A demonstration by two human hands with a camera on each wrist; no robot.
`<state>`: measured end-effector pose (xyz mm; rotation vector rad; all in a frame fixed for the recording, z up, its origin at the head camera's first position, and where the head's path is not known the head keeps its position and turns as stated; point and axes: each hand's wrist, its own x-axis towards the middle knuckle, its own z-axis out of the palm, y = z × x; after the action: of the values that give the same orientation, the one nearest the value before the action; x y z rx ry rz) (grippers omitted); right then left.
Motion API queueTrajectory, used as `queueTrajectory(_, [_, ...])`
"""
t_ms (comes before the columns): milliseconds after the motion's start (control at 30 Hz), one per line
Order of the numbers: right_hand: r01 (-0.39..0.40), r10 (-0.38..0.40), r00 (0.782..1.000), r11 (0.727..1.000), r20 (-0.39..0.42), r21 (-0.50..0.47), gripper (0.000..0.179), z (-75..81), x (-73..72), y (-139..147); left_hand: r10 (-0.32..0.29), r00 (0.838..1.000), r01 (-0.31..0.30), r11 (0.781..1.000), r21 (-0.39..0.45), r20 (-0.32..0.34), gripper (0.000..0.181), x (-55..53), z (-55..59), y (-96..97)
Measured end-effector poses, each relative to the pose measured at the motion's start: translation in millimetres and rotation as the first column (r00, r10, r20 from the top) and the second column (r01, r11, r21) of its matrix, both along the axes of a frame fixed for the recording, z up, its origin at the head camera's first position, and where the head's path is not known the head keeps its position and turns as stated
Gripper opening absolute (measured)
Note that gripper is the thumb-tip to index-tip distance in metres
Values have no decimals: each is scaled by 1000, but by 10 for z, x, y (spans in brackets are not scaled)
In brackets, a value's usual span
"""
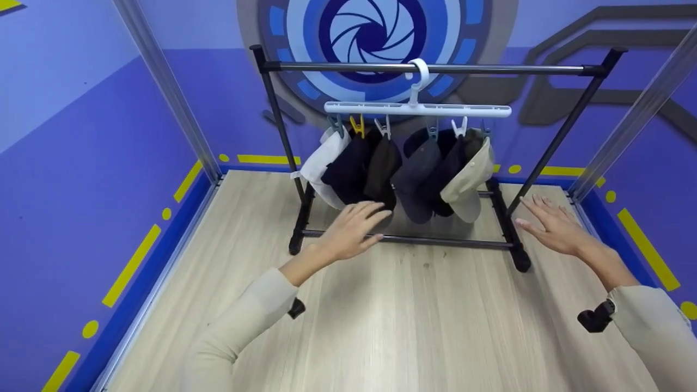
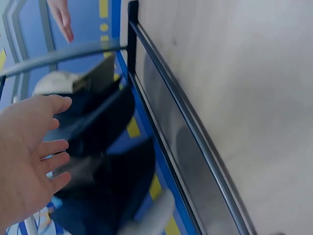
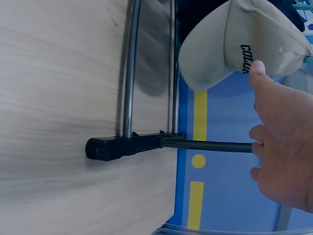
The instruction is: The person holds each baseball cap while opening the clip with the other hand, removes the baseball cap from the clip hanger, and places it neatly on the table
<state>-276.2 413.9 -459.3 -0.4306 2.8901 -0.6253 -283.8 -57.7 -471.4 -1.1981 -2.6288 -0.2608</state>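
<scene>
Several baseball caps hang by clips from a white hanger [image 1: 414, 109] hooked over the bar of a black rack. At the left end is a white cap [image 1: 324, 163], and a beige cap [image 1: 471, 174] with dark lettering is at the right end; dark caps [image 1: 416, 179] fill the middle. My left hand [image 1: 351, 231], fingers spread, is in front of the dark caps on the left and holds nothing. My right hand [image 1: 555, 226] is extended by the rack's right post [image 1: 566, 130], also holding nothing. In the right wrist view its thumb overlaps the beige cap [image 3: 259, 41].
The rack's top bar [image 1: 348, 67] runs across the back, and its lower bar [image 1: 446, 240] lies close over the wood-patterned surface [image 1: 392, 326]. Blue-purple walls [image 1: 87, 136] with yellow marks enclose the sides and back. Metal posts [image 1: 169, 92] stand at the corners.
</scene>
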Motion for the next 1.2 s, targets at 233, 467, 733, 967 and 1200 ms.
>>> queueTrajectory(233, [4,-2,998,999,-62,35,73,226,-196,-58,-57,997,54,997,-47,-49,53,-92,58,603])
queueTrajectory(467, [-14,10,983,1000,-181,-19,64,441,-396,-231,-64,996,63,998,-13,-68,54,-311,200,1152])
queueTrajectory(733, [-50,-1,966,980,-258,-191,51,573,-538,-406,-37,998,30,993,118,53,68,-561,363,1707])
queueTrajectory(967, [52,-179,943,912,-281,-406,49,697,-644,-549,-10,982,-38,967,251,186,80,-669,504,2057])
queueTrajectory(1200, [162,-255,964,781,-70,-604,55,867,-849,-676,109,934,-229,914,335,341,80,-724,587,2315])
